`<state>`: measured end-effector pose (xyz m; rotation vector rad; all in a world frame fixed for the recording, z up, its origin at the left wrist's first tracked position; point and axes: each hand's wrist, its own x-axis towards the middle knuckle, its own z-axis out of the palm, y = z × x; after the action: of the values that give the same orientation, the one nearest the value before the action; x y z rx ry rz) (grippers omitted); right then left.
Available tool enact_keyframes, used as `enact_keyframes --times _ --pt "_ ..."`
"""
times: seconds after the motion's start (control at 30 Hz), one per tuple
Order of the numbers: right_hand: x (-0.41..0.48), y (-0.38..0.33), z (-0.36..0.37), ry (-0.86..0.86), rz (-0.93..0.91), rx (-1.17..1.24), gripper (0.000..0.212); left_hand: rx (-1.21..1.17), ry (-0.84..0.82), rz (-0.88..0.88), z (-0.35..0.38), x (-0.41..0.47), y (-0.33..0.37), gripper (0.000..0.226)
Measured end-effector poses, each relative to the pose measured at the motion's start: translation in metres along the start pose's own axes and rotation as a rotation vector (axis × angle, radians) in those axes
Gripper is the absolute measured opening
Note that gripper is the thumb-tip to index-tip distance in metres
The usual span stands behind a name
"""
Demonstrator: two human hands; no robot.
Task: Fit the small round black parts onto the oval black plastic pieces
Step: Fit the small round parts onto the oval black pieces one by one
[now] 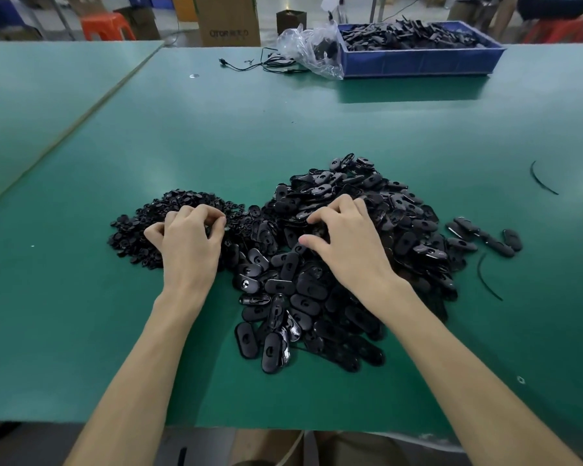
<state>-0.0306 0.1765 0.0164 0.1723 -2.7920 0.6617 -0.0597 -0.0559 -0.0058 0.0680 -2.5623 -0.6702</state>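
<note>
Green table (283, 129): oval pieces (305, 304) jumbled; left hand (189, 240), right hand (347, 243) fingers (323, 212) curled, hold unclear.

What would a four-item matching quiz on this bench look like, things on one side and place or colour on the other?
Things:
1 round parts
2 oval pieces
3 bin
4 bag

Place or colour:
A blue, far right
B under the right hand
C clear, beside the bin
D under the left hand

Pairs: 1-D, 2-B, 3-A, 4-C
</note>
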Motion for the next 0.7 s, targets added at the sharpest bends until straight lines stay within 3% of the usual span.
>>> enact_keyframes --times 0.2,0.4,0.47,0.6,0.7 --pt "-0.002 -0.002 -0.003 -0.025 -0.021 -0.044 0.027 -0.013 0.008 0.005 0.000 -0.001 0.000 0.009" --pt "-0.003 -0.005 -0.007 0.103 0.028 0.005 0.024 -0.039 0.036 0.001 -0.001 -0.001 0.002 0.011" --pt "0.001 -0.008 -0.007 0.138 0.045 0.120 0.023 -0.051 0.045 -0.004 -0.001 -0.001 0.002 0.011" --pt "0.013 -0.019 -0.002 0.056 0.134 0.600 0.014 -0.049 0.063 -0.007 -0.002 -0.002 0.003 0.012" --pt "0.014 -0.024 0.009 0.023 0.142 0.713 0.013 -0.121 0.057 -0.022 -0.002 -0.001 0.004 0.010"
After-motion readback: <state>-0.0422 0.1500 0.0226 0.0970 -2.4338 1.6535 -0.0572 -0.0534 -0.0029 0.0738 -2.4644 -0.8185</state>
